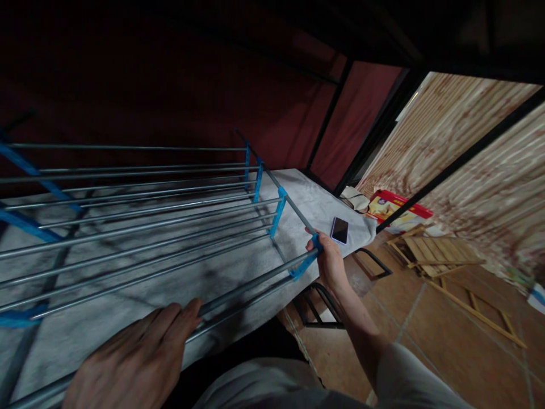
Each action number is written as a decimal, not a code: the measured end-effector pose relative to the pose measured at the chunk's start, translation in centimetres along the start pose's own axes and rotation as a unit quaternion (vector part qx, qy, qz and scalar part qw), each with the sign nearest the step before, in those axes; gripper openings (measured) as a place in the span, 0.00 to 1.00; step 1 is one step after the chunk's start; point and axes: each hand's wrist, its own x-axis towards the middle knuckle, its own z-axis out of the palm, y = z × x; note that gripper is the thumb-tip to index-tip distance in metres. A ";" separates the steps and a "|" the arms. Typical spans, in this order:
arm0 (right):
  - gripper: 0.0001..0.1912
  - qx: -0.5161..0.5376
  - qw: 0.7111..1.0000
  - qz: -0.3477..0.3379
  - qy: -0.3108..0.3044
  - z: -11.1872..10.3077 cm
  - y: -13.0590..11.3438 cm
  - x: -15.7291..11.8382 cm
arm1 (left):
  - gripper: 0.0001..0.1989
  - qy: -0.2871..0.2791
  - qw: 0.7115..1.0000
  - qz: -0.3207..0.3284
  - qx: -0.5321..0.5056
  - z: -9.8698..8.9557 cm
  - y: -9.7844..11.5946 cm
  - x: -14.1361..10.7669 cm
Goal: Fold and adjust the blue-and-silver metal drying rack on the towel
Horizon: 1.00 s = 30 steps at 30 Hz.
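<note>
A rack of grey metal tubes point(140, 227) with blue plastic connectors point(279, 211) lies across a grey cloth-covered surface point(304, 196). My left hand point(145, 352) is wrapped over the front tube at the lower left, its fingertips hidden beneath. At the rack's right front corner, my right hand point(330, 258) grips a blue connector where the front tube meets the end bar. More blue connectors stand along the end bar and at the left side of the rack.
A phone point(339, 230) lies on the cloth right of the rack. Beyond the surface's right end are a red and yellow box point(395, 211) and a folded wooden item point(443, 251) on the tiled floor. Black frame bars point(460, 159) rise behind; a black chair point(317, 307) stands below the front edge.
</note>
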 end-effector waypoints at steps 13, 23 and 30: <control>0.27 -0.177 0.963 -0.187 0.080 0.0 -1.6 -1.9 | 0.12 0.012 0.994 0.054 0.091 -0.8 2.1 2.2; 0.21 -0.356 0.716 -0.523 -0.295 8.0 -2.8 -8.5 | 0.12 -0.111 0.989 -0.052 0.078 -2.0 4.3 2.4; 0.20 -0.381 0.678 -0.561 -0.285 8.6 -1.0 -6.9 | 0.16 0.058 0.991 -0.076 0.094 -3.6 3.8 -0.4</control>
